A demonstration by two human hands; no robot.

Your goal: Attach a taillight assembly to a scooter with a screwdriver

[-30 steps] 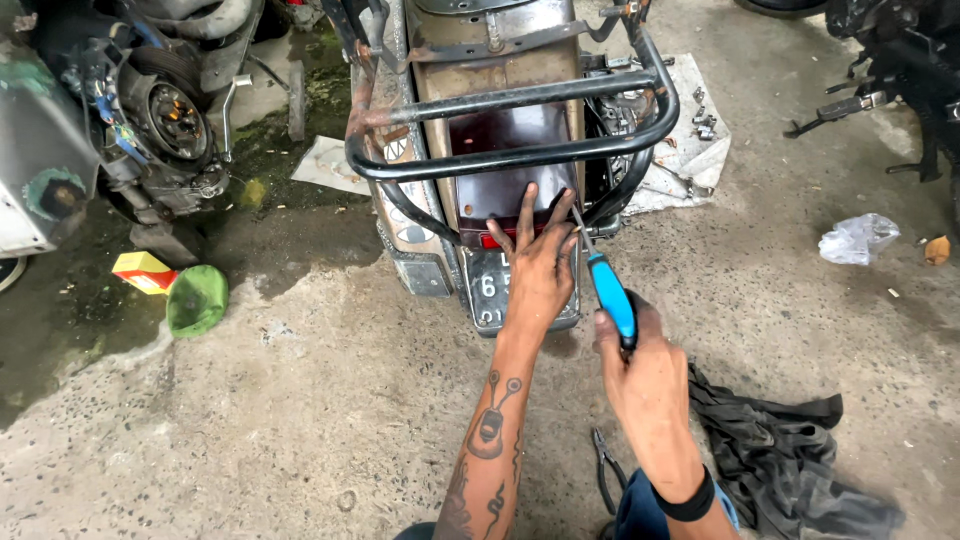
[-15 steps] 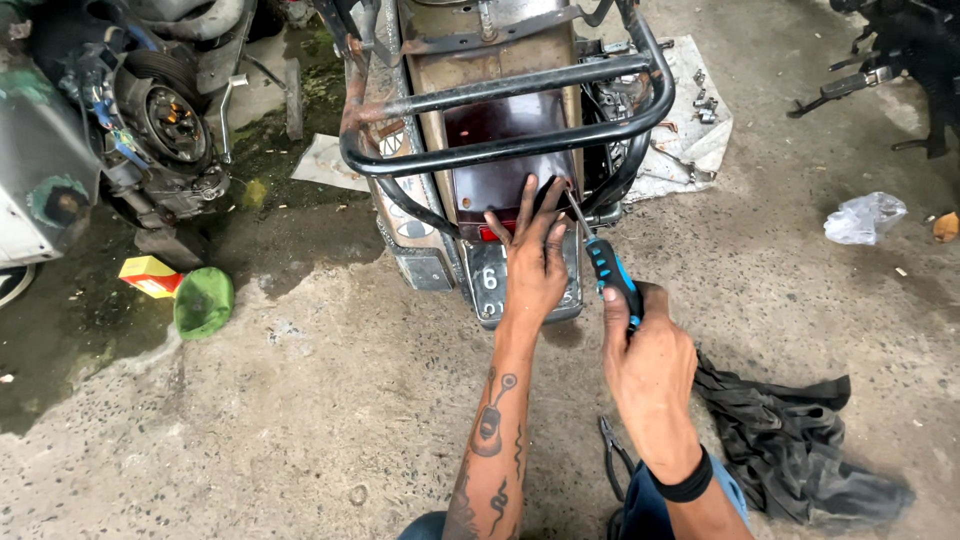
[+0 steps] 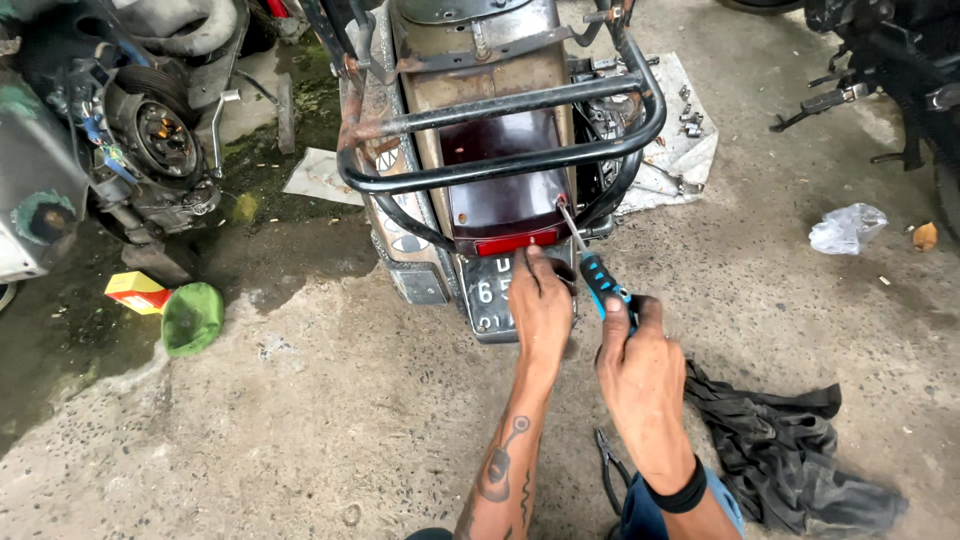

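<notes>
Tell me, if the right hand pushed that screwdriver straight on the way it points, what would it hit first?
Probably the dark red tail light lens: the screwdriver in the right hand already has its tip at the lens's right edge, though depth is unclear.

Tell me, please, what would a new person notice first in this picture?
First, the two bare hands at the middle: the right hand holds a blue-handled screwdriver with its tip at the dark red tail light of a rusty scooter, and the left hand rests over the number plate below. A black luggage rack curves around the light. On the concrete at the right lies a dark crumpled cloth.
</notes>
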